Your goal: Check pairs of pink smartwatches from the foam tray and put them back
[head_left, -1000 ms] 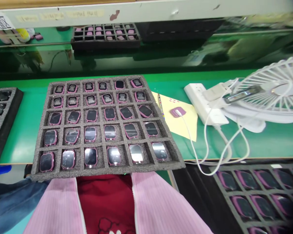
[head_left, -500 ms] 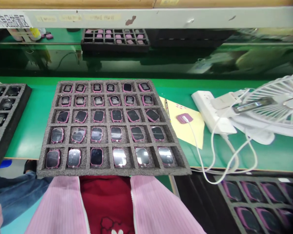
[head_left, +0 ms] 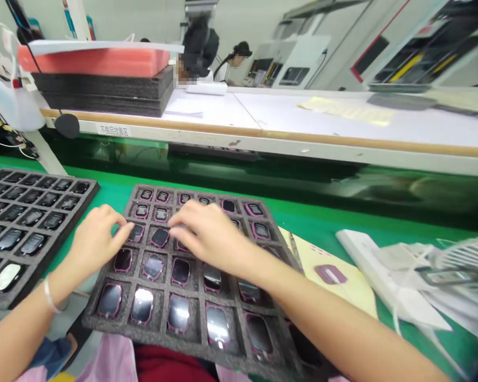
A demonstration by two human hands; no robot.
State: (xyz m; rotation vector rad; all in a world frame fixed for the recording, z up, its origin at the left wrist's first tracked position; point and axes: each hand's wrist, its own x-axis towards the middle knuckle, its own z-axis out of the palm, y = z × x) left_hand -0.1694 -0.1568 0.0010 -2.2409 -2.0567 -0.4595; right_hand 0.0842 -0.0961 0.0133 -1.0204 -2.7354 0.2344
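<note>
A grey foam tray (head_left: 133, 331) lies before me, its compartments holding smartwatches with purple cases and dark screens. My left hand (head_left: 99, 236) is over the tray's left edge, thumb and fingers apart. Its thumb tip is beside a smartwatch (head_left: 136, 232) in the third row; contact is unclear. Above the middle of the tray is my right hand (head_left: 207, 231), its thumb and forefinger parted and nothing visible between them. Those fingertips are close to another smartwatch (head_left: 160, 237) in the third row. The right hand and forearm cover several compartments.
At left stands a second tray (head_left: 90, 199) of black watches. On the right, a purple device (head_left: 330, 274) with a white cable lies on yellow paper (head_left: 358, 289), beside a power strip (head_left: 382, 276) and a fan (head_left: 470, 260). Foam sheets (head_left: 103, 90) and co-workers (head_left: 201, 48) are beyond the shelf.
Both my hands have come into view over the tray. The view has tilted up, showing the shelf top and people behind it, and the tray appears lower and turned.
</note>
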